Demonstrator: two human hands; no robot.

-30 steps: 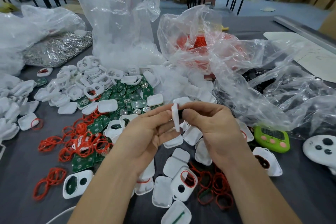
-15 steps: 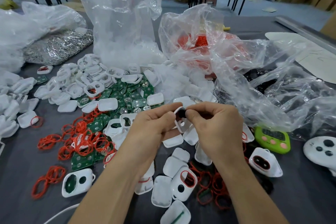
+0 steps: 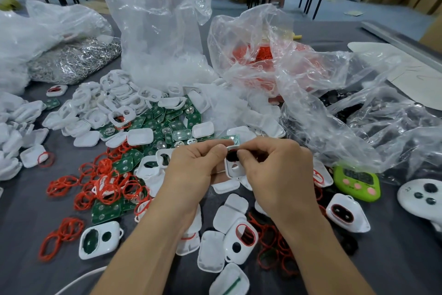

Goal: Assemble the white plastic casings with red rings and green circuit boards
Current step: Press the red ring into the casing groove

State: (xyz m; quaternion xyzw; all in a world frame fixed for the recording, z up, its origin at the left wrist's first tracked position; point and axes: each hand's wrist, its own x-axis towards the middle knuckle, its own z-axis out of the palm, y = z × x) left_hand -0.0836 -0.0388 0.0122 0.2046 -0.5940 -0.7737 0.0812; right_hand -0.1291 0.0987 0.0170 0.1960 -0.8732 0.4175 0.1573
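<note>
Two hands, left hand and right hand, pinching white casing, black insert half hidden.

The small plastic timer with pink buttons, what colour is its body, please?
Lime-green timer, head view.

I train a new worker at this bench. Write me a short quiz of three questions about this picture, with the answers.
1. True or false: the left hand and the right hand hold one white casing together.
2. Which lies nearest the right hand? A) green timer B) silver bag C) white cable
3. Fill in: the casing between the forearms has a ___ ring round its larger hole.
Key: 1 true; 2 A; 3 red.
</note>
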